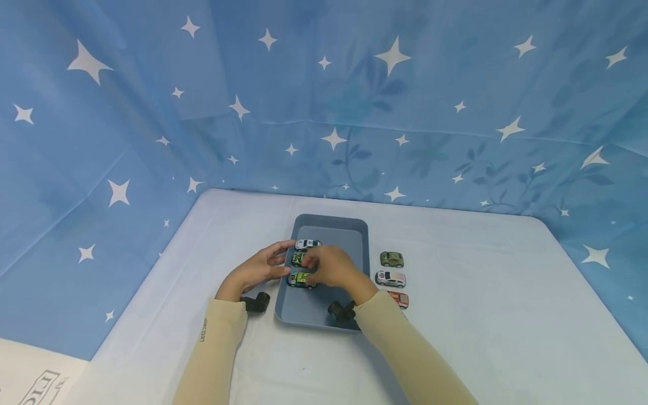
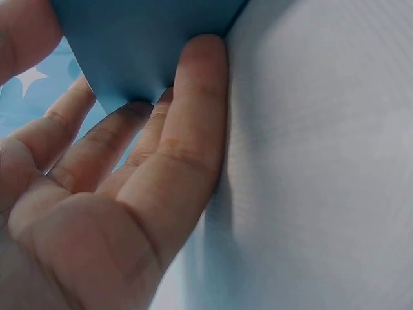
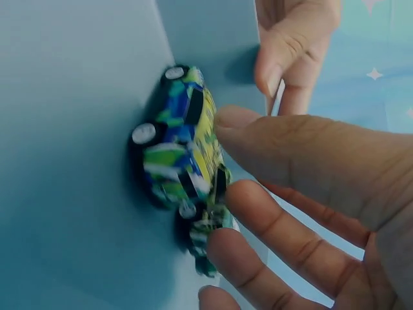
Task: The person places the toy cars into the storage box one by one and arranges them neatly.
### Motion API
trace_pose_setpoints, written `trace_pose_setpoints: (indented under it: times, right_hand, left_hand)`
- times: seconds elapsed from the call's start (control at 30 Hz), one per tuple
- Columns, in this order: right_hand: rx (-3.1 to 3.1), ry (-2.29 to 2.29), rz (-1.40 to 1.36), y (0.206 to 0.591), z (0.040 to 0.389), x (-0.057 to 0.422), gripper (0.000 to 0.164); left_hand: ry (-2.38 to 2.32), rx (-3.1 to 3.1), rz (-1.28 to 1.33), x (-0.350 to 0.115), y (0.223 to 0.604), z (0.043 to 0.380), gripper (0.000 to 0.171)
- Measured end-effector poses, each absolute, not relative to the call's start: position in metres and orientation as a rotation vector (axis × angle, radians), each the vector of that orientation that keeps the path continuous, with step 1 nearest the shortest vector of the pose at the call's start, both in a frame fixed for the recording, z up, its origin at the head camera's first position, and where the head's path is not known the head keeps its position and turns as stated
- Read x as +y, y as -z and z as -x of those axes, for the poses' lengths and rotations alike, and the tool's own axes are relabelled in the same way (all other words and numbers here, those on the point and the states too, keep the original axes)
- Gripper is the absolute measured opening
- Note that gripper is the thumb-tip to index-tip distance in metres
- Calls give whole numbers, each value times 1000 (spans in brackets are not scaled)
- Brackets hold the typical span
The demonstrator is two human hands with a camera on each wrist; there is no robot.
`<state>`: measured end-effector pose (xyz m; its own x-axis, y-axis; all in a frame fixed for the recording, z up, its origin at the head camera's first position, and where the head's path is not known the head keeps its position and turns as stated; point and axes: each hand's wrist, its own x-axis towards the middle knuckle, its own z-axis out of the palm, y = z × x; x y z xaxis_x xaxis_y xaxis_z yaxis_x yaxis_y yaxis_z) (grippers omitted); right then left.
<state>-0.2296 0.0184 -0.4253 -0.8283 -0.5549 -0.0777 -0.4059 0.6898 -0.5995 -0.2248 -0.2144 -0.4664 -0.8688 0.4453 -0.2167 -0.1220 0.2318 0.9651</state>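
Note:
A blue-grey tray [image 1: 298, 312] lies on the white-covered table. Three toy cars stand in a column along its left side: a white one [image 1: 307, 244], a dark green patterned one [image 1: 297, 259] and a yellow-green and blue one [image 1: 300, 279]. My left hand [image 1: 253, 273] grips the tray's left wall, its thumb over the rim and other fingers against the outside. Over the cars is my right hand [image 1: 335, 269], fingers loosely bent and apart. In the right wrist view, its thumb tip is right at the roof of the yellow-green and blue car [image 3: 184, 139].
Right of the tray, three more toy cars form a column: an olive green one [image 1: 392, 259], a white and pink one [image 1: 390, 279] and a red-orange one [image 1: 400, 299], partly behind my right sleeve. A blue star-patterned curtain [image 1: 430, 101] stands behind the table.

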Motion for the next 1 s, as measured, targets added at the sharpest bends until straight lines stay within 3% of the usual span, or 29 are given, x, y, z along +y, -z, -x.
trace_pose_setpoints:
  times: [1.0]
  right_hand:
    - [2273,1323,898,425,235,64,37]
  left_hand:
    - [-1666,2086,-302,-215,468,224,78]
